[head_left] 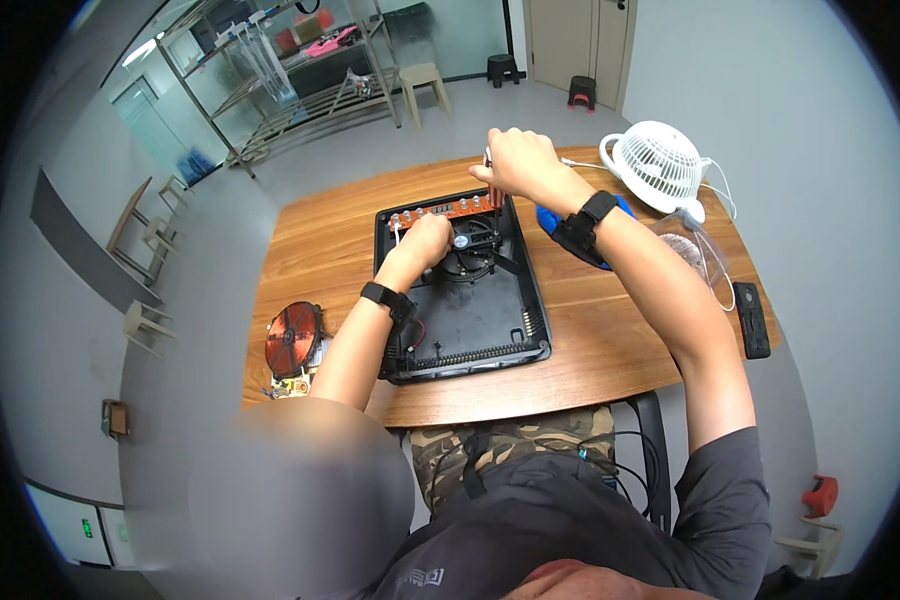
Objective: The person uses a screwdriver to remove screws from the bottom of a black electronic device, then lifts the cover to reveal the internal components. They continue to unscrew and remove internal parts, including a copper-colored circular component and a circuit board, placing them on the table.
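Note:
On the wooden table in front of me lies an open black appliance housing [478, 320], like the shell of an induction cooker. A narrow orange circuit board [460, 208] with several silver buttons runs along its far end. Below the board sits a round black cooling fan [467, 266]. My right hand [526, 163] is closed around the upper part of an upright screwdriver [496, 197], whose tip points down at the board's right end. My left hand [428, 242] rests with curled fingers at the board's near edge, beside the fan; what its fingertips hold is hidden.
A copper coil [293, 338] with electronic parts lies at the table's left edge. On the right are a small white fan [658, 165], a blue object [550, 222] partly behind my wrist, a clear plastic bag [686, 246] and a black oblong case [752, 320]. Metal shelving [290, 110] stands beyond the table.

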Demonstrator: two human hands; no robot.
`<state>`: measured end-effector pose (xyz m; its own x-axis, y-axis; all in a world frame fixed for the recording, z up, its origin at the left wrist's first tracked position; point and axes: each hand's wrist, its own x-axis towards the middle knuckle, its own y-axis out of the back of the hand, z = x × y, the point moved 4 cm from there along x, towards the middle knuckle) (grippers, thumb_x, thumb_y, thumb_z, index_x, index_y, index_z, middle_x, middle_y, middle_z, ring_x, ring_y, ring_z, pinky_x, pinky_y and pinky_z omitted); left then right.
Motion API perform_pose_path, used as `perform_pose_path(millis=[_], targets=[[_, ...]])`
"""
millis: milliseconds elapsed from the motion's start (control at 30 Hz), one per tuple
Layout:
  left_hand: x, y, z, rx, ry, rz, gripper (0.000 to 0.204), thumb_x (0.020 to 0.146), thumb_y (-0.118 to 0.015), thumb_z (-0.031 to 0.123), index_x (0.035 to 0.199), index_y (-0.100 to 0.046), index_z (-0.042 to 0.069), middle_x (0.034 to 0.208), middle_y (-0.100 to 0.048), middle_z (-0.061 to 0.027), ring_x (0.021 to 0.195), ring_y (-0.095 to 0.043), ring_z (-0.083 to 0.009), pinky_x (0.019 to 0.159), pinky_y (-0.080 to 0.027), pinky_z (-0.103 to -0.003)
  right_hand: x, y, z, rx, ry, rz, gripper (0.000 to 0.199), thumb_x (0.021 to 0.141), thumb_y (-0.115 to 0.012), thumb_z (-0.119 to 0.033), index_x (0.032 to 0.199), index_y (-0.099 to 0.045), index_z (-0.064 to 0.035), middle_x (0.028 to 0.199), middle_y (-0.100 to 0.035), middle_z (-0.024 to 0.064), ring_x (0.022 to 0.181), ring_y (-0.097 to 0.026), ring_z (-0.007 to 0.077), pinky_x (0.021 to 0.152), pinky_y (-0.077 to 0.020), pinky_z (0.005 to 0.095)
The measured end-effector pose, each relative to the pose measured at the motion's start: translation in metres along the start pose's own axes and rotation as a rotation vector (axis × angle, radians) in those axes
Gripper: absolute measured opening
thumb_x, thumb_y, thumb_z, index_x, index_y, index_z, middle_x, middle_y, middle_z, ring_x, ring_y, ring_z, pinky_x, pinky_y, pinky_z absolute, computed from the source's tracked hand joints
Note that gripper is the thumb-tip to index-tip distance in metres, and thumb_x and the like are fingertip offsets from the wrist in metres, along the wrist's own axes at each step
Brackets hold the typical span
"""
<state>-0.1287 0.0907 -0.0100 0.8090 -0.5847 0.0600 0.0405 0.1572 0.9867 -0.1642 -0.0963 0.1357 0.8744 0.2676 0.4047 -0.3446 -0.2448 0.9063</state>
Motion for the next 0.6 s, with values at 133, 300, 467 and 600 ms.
perform_pose_path(millis=[133,300,467,600], targets=[[-0.001,-0.003,-0.004,-0.006,-0.032,0.025,0.011,0.073,-0.071,0.002,0.083,-0.076,0.003,0.084,-0.072,-0.0205,0.084,-0.071,-0.0360,0.078,-0.058,-0.043,-0.001,0.001,-0.002,0.063,-0.040,0.044,0.032,0.079,-0.067,-0.026,0.094,-0.064,0.0024,0.086,-0.070,0.0241,0.083,-0.071,0.0404,0.075,-0.0580,0.0485],[-0.002,0.000,0.001,0.022,-0.037,0.006,0.013,0.072,-0.072,0.003,0.085,-0.077,0.004,0.084,-0.073,-0.0185,0.084,-0.071,-0.0345,0.079,-0.057,-0.042,-0.003,0.000,-0.002,0.103,-0.045,0.045,0.033,0.078,-0.066,-0.026,0.094,-0.063,0.0033,0.086,-0.070,0.0241,0.083,-0.070,0.0413,0.074,-0.0578,0.0488],[-0.001,-0.001,-0.002,0.012,0.003,0.010,0.014,0.072,-0.073,0.003,0.085,-0.077,0.004,0.086,-0.073,-0.0183,0.086,-0.071,-0.0344,0.080,-0.058,-0.043,-0.002,0.005,-0.003,0.099,-0.060,0.033,0.035,0.079,-0.066,-0.028,0.096,-0.063,0.0030,0.088,-0.070,0.0239,0.085,-0.070,0.0404,0.075,-0.0580,0.0482],[0.000,-0.001,-0.001,0.012,0.026,-0.015,0.014,0.073,-0.072,0.003,0.086,-0.077,0.004,0.087,-0.073,-0.0183,0.086,-0.071,-0.0342,0.080,-0.058,-0.043,-0.003,0.010,-0.004,0.099,-0.065,0.038,0.036,0.080,-0.066,-0.028,0.097,-0.063,0.0033,0.088,-0.070,0.0239,0.085,-0.070,0.0402,0.076,-0.0580,0.0480]])
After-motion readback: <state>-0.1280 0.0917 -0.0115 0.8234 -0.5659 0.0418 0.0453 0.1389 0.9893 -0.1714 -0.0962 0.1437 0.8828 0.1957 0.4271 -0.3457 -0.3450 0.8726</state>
